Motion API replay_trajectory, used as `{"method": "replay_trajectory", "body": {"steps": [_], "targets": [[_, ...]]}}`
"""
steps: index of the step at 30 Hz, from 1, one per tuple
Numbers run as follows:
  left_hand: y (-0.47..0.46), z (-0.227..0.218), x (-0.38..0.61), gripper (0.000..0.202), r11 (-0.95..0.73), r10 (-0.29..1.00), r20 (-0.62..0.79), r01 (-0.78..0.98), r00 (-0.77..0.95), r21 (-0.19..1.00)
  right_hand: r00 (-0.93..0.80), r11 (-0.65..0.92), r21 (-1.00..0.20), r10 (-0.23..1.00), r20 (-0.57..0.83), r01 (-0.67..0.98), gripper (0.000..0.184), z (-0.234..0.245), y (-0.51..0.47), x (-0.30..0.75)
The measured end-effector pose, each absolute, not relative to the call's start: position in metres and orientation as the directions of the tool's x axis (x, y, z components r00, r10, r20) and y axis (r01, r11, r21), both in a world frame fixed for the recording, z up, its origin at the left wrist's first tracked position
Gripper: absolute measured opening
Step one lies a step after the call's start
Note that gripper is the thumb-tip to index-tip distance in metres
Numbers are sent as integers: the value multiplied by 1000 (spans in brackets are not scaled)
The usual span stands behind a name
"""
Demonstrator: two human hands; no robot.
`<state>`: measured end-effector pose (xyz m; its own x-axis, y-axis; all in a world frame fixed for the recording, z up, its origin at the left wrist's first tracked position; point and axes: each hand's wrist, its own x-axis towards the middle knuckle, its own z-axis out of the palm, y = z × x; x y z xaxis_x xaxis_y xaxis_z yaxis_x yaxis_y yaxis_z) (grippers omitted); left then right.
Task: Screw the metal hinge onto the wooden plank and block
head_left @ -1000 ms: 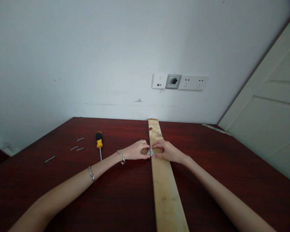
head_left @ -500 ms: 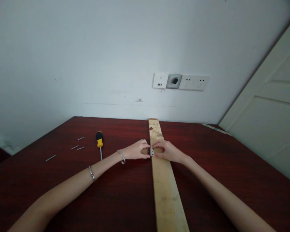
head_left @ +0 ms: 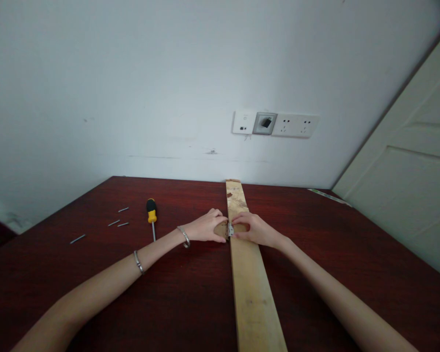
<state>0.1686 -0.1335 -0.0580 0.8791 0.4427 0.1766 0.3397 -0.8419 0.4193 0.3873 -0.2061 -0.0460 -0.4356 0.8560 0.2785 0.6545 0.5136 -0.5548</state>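
Observation:
A long pale wooden board [head_left: 254, 298] lies lengthwise on the dark red table. At its left edge is a small silver metal hinge [head_left: 231, 229], with one leaf on the board. My left hand [head_left: 207, 226], wearing a bracelet, curls its thumb and fingers around the hinge's left side, just off the board. My right hand [head_left: 258, 230] rests over the board and pinches the hinge from the right, fingertips at its upper and lower ends. The left leaf is partly hidden by my left fingers.
A black-and-yellow screwdriver [head_left: 151, 213] lies left of my left hand, its shaft tip behind my forearm. Several screws or nails [head_left: 77, 239] are scattered farther left on the table [head_left: 183, 298]. Wall sockets [head_left: 295, 125] are above the back edge, and a white door [head_left: 414, 161] stands at right.
The hinge's left leaf appears lighter and at a slightly different angle. My left fingertips have shifted very slightly left; my right hand stays in place on the board.

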Motion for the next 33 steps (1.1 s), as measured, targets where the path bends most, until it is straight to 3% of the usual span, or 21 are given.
{"method": "replay_trajectory", "body": {"steps": [14,33], "targets": [[-134,-51,167,64,-859,416,70,366,907,358,-418,494,-569,867,270,657,27,-45,-207,387],[-132,-51,166,72,-872,399,50,362,915,330,-400,475,-596,878,265,648,29,-47,-206,388]]}}
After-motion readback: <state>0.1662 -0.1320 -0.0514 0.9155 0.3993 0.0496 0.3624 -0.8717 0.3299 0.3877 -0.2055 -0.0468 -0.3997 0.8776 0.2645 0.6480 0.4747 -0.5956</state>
